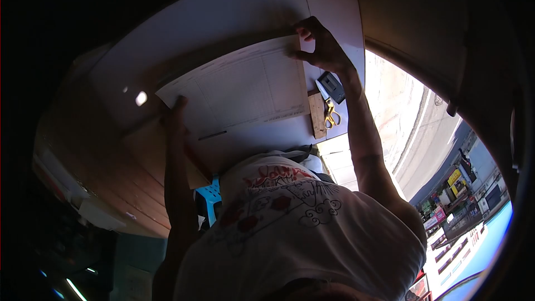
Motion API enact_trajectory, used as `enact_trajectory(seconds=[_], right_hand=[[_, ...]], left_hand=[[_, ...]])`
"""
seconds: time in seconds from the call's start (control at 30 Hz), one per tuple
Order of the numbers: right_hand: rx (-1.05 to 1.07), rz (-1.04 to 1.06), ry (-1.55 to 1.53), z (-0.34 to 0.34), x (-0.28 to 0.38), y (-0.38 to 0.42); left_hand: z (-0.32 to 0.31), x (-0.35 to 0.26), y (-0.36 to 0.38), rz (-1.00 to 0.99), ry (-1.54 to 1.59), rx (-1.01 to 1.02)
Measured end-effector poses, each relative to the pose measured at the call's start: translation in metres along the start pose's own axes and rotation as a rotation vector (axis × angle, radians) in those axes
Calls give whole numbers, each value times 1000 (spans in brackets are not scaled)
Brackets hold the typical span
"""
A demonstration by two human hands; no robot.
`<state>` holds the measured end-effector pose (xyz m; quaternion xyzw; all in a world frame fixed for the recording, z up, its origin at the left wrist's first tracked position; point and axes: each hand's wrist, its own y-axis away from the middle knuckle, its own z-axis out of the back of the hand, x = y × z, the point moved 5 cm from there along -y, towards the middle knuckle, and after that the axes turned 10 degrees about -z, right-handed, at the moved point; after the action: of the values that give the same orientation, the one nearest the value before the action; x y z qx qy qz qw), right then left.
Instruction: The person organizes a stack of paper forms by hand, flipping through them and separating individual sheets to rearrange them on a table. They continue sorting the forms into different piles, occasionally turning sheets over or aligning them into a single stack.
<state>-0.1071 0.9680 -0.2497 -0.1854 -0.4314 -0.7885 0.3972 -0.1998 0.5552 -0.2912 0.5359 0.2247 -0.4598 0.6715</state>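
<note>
A wide pale sheet [245, 83] with thin printed lines and small print along its edges is held over the light tabletop [234, 0], its far edge throwing a shadow. My left hand [175, 116] grips the near-left end, thumb on top and the other fingers hidden or dark. At the far right corner is my right hand [320, 47], its thumb over the sheet and its fingers bent around the edge. Just right of the sheet lie gold-handled scissors [331, 116], a dark rectangular case [331, 87] and a wooden block [317, 115].
A thin dark strip [212, 135] lies near the table's front edge. Below that edge stands a blue plastic stool [209, 198]. Brown wooden boards [111, 181] are at the left. Bright daylight falls on the paved ground [412, 117] outside at right.
</note>
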Motion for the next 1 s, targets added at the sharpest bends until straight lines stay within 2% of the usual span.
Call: enact_trajectory(seconds=[0.07,0.13,0.27,0.37,0.47,0.57,0.67,0.73,0.8,0.87,0.97,1.0], right_hand=[[5,-16,-16,1,-1,1],[9,-16,-14,0,-2,0],[-1,60,37,4,3,2],[-6,53,62,6,7,4],[-38,-26,-50,4,-5,6],[-77,-137,-104,-3,-17,12],[-101,-212,-144,-16,-18,24],[-191,-225,-175,-24,-16,31],[-262,-246,-244,-29,-9,39],[-332,-252,-271,-34,-5,42],[-428,-256,-310,-42,-5,43],[-441,-258,-301,-41,-3,44]], left_hand=[[5,11,-4,28,18,-10],[7,13,-7,10,37,67],[3,0,-3,3,81,136],[1,-1,-5,-58,107,79],[-9,-38,-3,-446,-130,-27],[-13,-117,22,-906,-722,-333],[-70,-176,25,-1072,-640,129],[-124,-190,16,-1012,-409,454],[-182,-184,-2,-1004,-259,606],[-230,-175,-16,-752,-467,895],[-272,-155,-29,-629,-553,1115],[-277,-151,-33,-645,-598,1124]])
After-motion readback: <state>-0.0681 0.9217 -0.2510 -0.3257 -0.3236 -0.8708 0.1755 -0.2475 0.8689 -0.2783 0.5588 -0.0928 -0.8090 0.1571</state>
